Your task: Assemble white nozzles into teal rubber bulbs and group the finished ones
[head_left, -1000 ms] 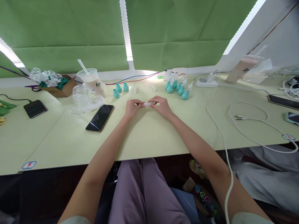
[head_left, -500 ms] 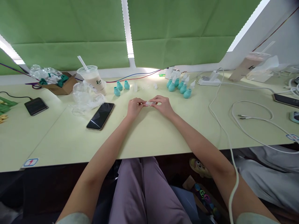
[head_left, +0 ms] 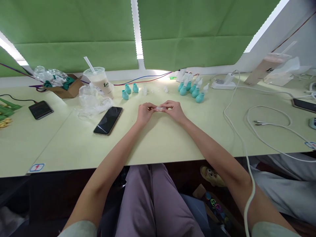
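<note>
My left hand [head_left: 145,112] and my right hand [head_left: 174,110] meet above the table, fingertips pinched on a small translucent white piece [head_left: 161,108]. Fingers cover much of it, so its full shape is hidden. Beyond my left hand stand three turquoise bulb-shaped bottles [head_left: 125,95] with open tops. Between the two groups are a small clear-white piece [head_left: 144,91] and a white pointed tip [head_left: 166,89]. Past my right hand, several turquoise bulbs [head_left: 199,97] carry white pointed tips [head_left: 206,87].
A black phone [head_left: 108,120] lies left of my arms, beside a crumpled plastic bag [head_left: 92,100] and a drink cup [head_left: 101,82]. Farther left are a cardboard box [head_left: 66,91] and a black device [head_left: 40,110]. On the right, a white cable [head_left: 232,121] runs from a power strip [head_left: 223,85] over the table edge.
The view has shifted slightly, moving the scene a little right and up. Both hands keep their pinch on the small white piece, with only slight finger movement.
</note>
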Demonstrator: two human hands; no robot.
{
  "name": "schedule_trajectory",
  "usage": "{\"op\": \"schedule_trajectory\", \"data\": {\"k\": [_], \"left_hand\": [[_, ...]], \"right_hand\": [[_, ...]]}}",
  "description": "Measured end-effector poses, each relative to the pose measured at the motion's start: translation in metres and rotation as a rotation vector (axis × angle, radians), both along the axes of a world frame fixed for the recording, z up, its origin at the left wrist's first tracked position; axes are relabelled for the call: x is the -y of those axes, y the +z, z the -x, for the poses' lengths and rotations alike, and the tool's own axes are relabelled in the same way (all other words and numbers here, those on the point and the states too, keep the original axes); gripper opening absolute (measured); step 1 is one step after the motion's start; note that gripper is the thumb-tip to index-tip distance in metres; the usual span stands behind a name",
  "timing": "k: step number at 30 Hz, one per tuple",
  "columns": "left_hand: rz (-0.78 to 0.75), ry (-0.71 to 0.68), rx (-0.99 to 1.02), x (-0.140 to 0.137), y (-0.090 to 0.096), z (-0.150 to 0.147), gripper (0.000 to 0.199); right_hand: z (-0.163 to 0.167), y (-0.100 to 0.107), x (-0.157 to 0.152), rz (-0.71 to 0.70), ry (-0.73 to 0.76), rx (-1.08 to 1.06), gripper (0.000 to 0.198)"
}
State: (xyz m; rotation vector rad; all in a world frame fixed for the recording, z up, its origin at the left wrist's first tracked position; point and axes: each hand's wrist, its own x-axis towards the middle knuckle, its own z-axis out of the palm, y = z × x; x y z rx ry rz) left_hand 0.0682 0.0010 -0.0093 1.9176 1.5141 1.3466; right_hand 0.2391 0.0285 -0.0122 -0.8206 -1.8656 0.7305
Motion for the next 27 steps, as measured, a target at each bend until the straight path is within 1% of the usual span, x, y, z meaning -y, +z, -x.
{"op": "schedule_trajectory", "data": {"k": [5, 7, 9, 11, 14, 17, 19, 24, 27], "left_hand": [[0.024, 0.005, -0.076, -0.001, -0.005, 0.0, 0.009], [0.035, -0.017, -0.083, -0.002, -0.005, 0.001, 0.009], [0.036, -0.036, -0.058, -0.004, -0.004, 0.001, 0.013], [0.011, -0.027, 0.002, -0.005, -0.002, 0.0, 0.019], [-0.008, -0.01, 0.076, -0.006, 0.002, 0.0, 0.024], [0.042, -0.047, 0.083, -0.007, 0.005, 0.002, 0.021], [0.071, -0.075, 0.096, -0.008, 0.006, 0.003, 0.021], [0.089, -0.061, 0.142, -0.008, 0.008, 0.005, 0.02], [0.08, -0.112, 0.133, -0.008, 0.007, 0.005, 0.023]], "right_hand": [[-0.001, -0.007, -0.003, 0.054, 0.014, 0.021, 0.02], [-0.001, -0.007, -0.003, 0.076, 0.008, 0.019, 0.021], [0.0, -0.005, -0.004, 0.098, 0.003, -0.02, 0.023], [0.002, -0.002, -0.005, 0.129, 0.002, -0.1, 0.026], [0.004, -0.001, -0.008, 0.253, 0.052, -0.196, 0.032], [0.004, -0.003, -0.011, 0.395, 0.144, -0.199, 0.042], [0.002, -0.003, -0.011, 0.445, 0.18, -0.193, 0.044], [0.001, 0.002, -0.005, 0.46, 0.225, -0.122, 0.042], [0.001, 0.003, -0.003, 0.452, 0.212, -0.092, 0.038]]}}
